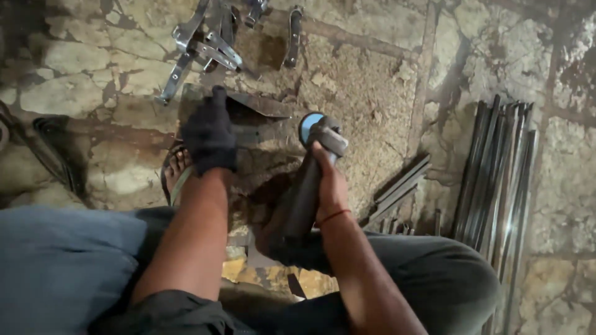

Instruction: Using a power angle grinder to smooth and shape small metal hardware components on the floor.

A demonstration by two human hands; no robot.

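Grey angle grinder (308,186), blue-faced disc (308,126), flat dark metal piece (261,124)

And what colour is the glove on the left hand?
Black; the glove on the left hand shows best in the head view.

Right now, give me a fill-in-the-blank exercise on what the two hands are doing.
1. The left hand wears a dark ____ and presses on the flat metal piece.
2. The right hand grips the ____ with the blue disc.
3. Long metal rods lie on the person's ____ side.
4. The foot by the left hand wears a ____.

Missing words: glove; grinder; right; sandal
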